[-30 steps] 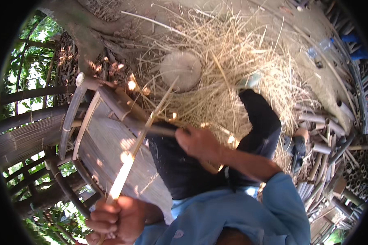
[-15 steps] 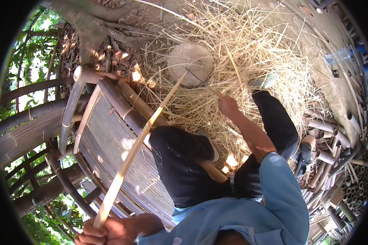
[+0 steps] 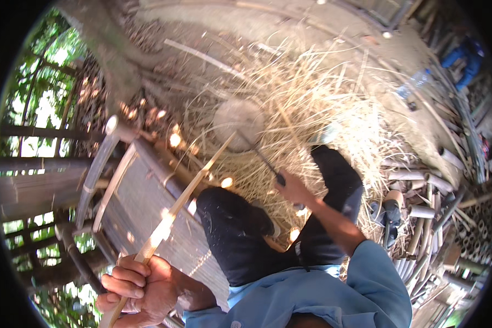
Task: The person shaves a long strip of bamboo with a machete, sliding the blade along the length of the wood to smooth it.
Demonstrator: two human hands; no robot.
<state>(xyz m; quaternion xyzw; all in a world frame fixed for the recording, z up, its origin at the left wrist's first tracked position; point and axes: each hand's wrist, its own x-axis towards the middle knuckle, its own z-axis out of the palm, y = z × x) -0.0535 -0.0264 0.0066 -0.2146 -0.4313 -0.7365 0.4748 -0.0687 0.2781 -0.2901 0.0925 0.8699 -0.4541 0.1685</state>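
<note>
At the lower left, my left hand [image 3: 139,287] is closed round a long, pale bamboo strip [image 3: 183,199]. The strip slants up and away to the right, and its butt end sticks out below my fist. Its thin far tip lies over a round, flat-topped block [image 3: 232,112] on the ground. My right hand [image 3: 296,188] grips the dark handle of a knife [image 3: 265,158]. The narrow blade points up and left, its end at or very near the strip's tip; whether they touch I cannot tell.
Pale bamboo shavings [image 3: 322,93] cover the ground around the block. A slatted bamboo bench [image 3: 164,218] stands at my left. Off to the right are cut bamboo tubes [image 3: 415,176], sandals [image 3: 391,213] and a clear plastic bottle [image 3: 415,82]. A tree trunk [image 3: 104,49] rises at the far left.
My left hand has come up and now grips the strip farther along, with the end showing below it. My right hand and the knife appear lower and farther left; the whole view has shifted.
</note>
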